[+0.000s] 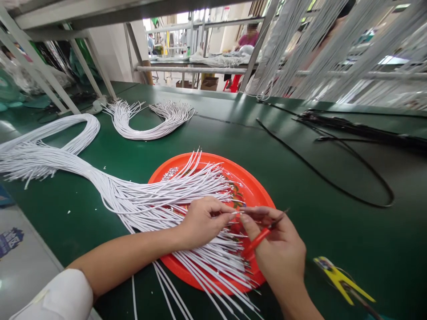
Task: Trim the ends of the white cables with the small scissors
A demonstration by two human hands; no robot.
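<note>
A large bundle of white cables [126,195] fans its stripped ends over a round red tray [260,191]. My left hand [203,222] lies across the bundle, thumb and forefinger pinched on the end of one white cable. My right hand [280,249] meets it fingertip to fingertip at that cable's tip; what its fingertips grip is too small to make out. Tucked in the same hand are red-handled scissors [258,240], with a thin dark tip sticking out past the fingers. Small silvery pieces [171,173] sit in a pile at the tray's upper left.
More white cable bundles [150,129] lie at the back left of the green table [213,115]. Black cables [350,124] stretch along the right. A yellow V-shaped hand tool [345,280] rests at lower right. White strands [320,49] hang from a metal rack; a person [248,38] sits beyond.
</note>
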